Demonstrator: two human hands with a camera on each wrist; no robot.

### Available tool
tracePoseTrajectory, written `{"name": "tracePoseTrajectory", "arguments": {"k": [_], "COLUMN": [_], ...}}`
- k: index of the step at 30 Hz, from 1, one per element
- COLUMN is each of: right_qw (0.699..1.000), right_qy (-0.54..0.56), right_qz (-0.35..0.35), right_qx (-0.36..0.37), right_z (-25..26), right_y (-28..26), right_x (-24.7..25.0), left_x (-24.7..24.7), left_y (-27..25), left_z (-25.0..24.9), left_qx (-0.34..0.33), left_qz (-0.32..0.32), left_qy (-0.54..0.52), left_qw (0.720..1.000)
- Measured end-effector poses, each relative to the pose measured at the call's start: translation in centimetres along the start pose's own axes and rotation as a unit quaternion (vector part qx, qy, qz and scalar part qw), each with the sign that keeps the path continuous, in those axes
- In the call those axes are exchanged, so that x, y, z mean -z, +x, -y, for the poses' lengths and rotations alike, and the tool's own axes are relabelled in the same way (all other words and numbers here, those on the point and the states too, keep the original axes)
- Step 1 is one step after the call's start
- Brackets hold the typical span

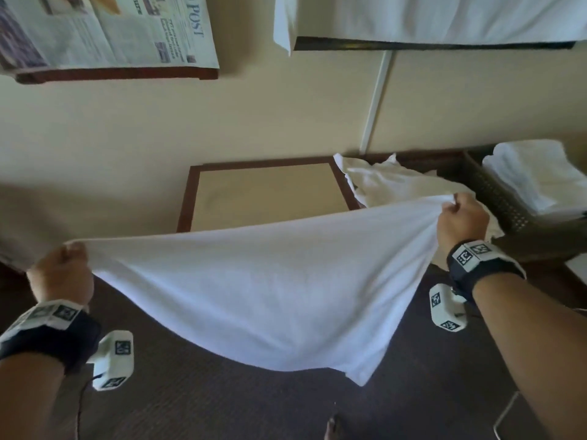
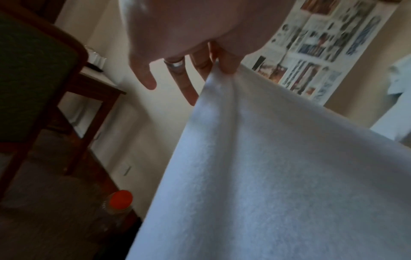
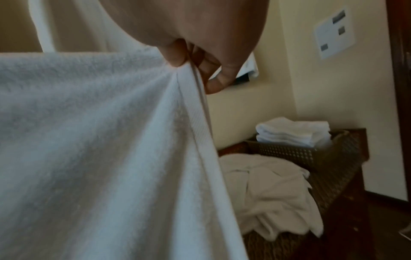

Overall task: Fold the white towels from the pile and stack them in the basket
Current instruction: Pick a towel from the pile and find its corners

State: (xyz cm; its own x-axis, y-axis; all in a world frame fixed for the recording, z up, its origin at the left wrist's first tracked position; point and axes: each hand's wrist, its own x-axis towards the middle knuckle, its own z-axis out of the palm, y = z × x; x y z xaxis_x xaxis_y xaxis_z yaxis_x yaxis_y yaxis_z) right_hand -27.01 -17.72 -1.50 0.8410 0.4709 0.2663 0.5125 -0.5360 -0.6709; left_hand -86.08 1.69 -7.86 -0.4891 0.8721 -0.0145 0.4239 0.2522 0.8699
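A white towel (image 1: 270, 290) hangs spread in the air between my two hands, sagging in the middle. My left hand (image 1: 68, 268) pinches its left corner (image 2: 213, 77) between thumb and forefinger, the other fingers hanging straight. My right hand (image 1: 460, 217) pinches the right corner (image 3: 184, 70). Behind the right hand lies the crumpled pile of white towels (image 1: 390, 185) (image 3: 266, 191) on a dark bench. To its right stands the dark woven basket (image 1: 495, 192) (image 3: 295, 153) holding a stack of folded white towels (image 1: 540, 176) (image 3: 293, 132).
A wood-framed panel (image 1: 266, 192) leans against the cream wall. Newspaper sheets (image 1: 104, 30) hang at upper left, a white cloth (image 1: 428, 17) at upper right. A dark chair (image 2: 33, 73), a side table (image 2: 98, 84) and an orange-capped bottle (image 2: 120, 200) are at my left. Dark carpet (image 1: 222, 401) below.
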Motion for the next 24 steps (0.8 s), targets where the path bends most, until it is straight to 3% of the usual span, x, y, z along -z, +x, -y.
{"name": "tracePoseTrajectory", "arguments": {"k": [2,5,7,10,14,16,19,21,24], "right_qw": [0.999,0.999,0.999,0.998,0.995,0.989,0.972,0.96,0.949], "right_qy": [0.013,0.006,-0.017,-0.059,0.013,0.083,0.16,0.206,0.247], "right_qz": [-0.024,-0.047,-0.044,-0.019,0.007,-0.007,-0.021,-0.016,0.017], "right_qx": [0.017,0.018,0.012,-0.014,-0.096,-0.124,-0.17,-0.19,-0.193], "right_z": [1.0,2.0,2.0,2.2,4.2,4.3,3.1,6.0,9.6], "right_y": [2.1,3.7,4.0,3.7,4.7,7.6,14.2,16.0,19.1], "right_x": [0.2,0.0,-0.5,-1.5,-4.1,-7.1,-13.8,-16.2,-19.8], "left_x": [-0.4,-2.9,-3.7,-3.3,-5.6,-6.6,-10.2,-13.1,-17.5], "left_y": [3.6,13.2,13.4,8.8,13.7,12.1,10.6,12.5,15.7], "left_z": [-0.1,4.9,4.0,-0.2,1.9,-2.3,-8.3,-10.3,-13.6], "left_qx": [-0.002,0.028,0.028,0.013,0.061,0.071,0.14,0.167,0.19], "left_qz": [0.015,0.004,-0.032,-0.068,-0.048,-0.044,-0.002,0.017,0.06], "left_qy": [-0.012,-0.059,-0.071,-0.027,-0.068,-0.15,-0.266,-0.34,-0.365], "left_qw": [1.0,0.998,0.997,0.997,0.995,0.985,0.954,0.925,0.909]}}
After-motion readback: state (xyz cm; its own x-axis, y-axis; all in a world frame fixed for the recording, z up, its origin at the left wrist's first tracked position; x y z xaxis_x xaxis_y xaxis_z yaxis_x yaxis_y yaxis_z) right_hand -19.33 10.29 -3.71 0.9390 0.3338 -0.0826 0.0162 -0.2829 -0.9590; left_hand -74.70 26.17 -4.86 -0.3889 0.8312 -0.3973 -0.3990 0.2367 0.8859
